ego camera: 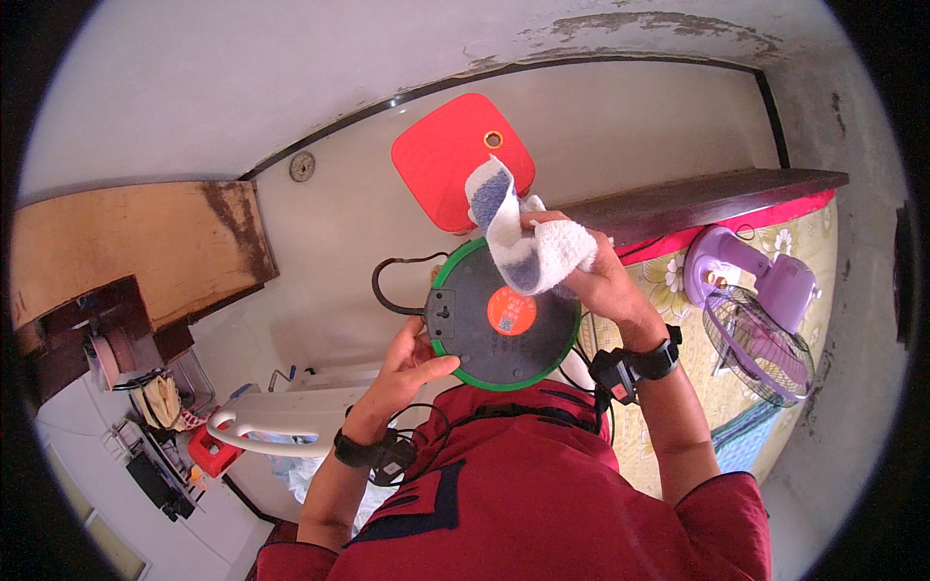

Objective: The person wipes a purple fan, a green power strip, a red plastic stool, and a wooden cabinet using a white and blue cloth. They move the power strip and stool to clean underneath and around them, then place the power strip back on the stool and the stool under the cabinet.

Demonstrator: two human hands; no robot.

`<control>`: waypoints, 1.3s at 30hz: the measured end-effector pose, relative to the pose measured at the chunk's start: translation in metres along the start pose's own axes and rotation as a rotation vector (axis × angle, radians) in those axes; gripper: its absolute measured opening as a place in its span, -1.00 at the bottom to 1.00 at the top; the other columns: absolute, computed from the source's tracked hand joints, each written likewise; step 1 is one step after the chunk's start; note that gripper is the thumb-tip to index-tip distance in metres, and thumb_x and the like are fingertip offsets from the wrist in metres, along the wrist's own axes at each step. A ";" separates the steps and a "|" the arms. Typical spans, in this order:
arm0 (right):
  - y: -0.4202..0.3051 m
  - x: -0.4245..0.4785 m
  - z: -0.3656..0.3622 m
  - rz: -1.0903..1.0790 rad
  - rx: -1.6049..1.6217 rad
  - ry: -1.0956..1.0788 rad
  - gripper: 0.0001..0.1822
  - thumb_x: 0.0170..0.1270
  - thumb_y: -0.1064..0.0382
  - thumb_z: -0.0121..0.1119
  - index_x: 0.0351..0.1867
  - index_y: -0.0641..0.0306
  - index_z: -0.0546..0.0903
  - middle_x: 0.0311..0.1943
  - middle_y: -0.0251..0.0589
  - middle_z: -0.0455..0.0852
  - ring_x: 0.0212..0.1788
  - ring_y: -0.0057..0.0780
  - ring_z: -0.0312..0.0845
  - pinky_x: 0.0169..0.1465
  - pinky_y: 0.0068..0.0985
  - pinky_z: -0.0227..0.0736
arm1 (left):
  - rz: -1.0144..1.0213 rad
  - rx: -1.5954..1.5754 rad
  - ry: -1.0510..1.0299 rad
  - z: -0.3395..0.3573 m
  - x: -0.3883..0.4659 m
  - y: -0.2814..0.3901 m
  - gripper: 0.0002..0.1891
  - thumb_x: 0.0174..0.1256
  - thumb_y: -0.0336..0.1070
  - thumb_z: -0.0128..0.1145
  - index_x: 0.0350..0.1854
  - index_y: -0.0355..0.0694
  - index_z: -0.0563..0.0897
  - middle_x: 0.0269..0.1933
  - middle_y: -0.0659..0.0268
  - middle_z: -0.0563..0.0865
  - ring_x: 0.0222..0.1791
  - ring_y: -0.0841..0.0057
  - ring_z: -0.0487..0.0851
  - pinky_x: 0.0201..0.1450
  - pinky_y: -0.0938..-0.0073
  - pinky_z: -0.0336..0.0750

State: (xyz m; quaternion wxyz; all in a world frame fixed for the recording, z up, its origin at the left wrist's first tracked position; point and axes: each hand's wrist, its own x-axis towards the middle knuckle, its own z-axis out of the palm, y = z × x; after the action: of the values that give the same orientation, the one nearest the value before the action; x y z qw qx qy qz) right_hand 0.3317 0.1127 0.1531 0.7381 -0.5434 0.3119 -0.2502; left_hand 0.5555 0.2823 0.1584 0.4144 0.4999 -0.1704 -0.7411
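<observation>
My left hand [408,369] grips the lower left edge of a round device [476,341], its thumb on the flat back. A green rim runs around the device. Its dark grey back carries an orange sticker with writing and a small plate with a keyhole slot. A dark curved loop, cord or handle, stands out at its left side. In my right hand [607,279] is a bunched white and blue terry cloth [541,250], which covers the device's upper right part. Whether the cloth presses on the back cannot be told.
A red plastic stool [454,160] stands on the floor beyond the device. To the right, a purple electric fan [763,305] rests on a bed with a flowered cover [654,290] and dark wooden edge [697,202]. White plastic chair [269,417] and wooden furniture [138,247] are at left.
</observation>
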 end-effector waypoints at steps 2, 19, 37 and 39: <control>0.003 0.000 -0.001 0.017 0.044 0.001 -0.58 0.22 0.50 0.04 0.15 0.32 0.47 0.00 -0.30 0.61 0.08 -0.56 0.44 0.20 -0.51 0.27 | 0.002 0.004 0.014 -0.001 0.000 -0.003 -0.34 0.11 -0.51 0.22 0.29 -0.30 0.25 0.19 0.17 0.51 0.21 0.35 0.47 0.28 0.27 0.32; -0.019 0.005 0.009 -0.225 -0.230 0.016 -0.54 -0.07 0.57 0.01 -0.03 0.39 0.55 0.02 -0.05 0.60 0.12 -0.11 0.47 0.24 -0.28 0.28 | 0.029 -0.013 0.005 0.004 0.003 -0.004 -0.35 0.12 -0.56 0.23 0.27 -0.30 0.23 0.19 0.16 0.51 0.20 0.37 0.48 0.25 0.29 0.36; -0.023 0.011 0.039 -0.310 -0.513 -0.045 -0.47 -0.21 0.61 0.13 -0.07 0.21 0.62 0.08 -0.11 0.57 0.14 -0.10 0.43 0.23 -0.27 0.31 | 0.067 -0.013 0.037 0.007 0.008 -0.003 -0.36 0.17 -0.50 0.22 0.28 -0.31 0.21 0.15 0.14 0.52 0.13 0.39 0.53 0.11 0.38 0.45; -0.015 0.006 0.048 -0.363 -0.578 -0.182 -0.41 -0.28 0.57 0.15 -0.04 0.16 0.63 0.10 -0.12 0.55 0.06 -0.07 0.43 0.17 -0.26 0.35 | 0.075 -0.003 0.051 0.000 0.011 -0.009 -0.39 0.19 -0.53 0.20 0.28 -0.30 0.22 0.16 0.15 0.50 0.14 0.38 0.52 0.14 0.36 0.45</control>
State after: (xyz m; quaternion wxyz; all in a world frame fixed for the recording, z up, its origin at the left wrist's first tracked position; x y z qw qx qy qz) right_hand 0.3707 0.1356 0.1768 0.5220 -0.7966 0.2008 -0.2294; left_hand 0.5500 0.2791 0.1462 0.4468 0.5112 -0.1773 -0.7125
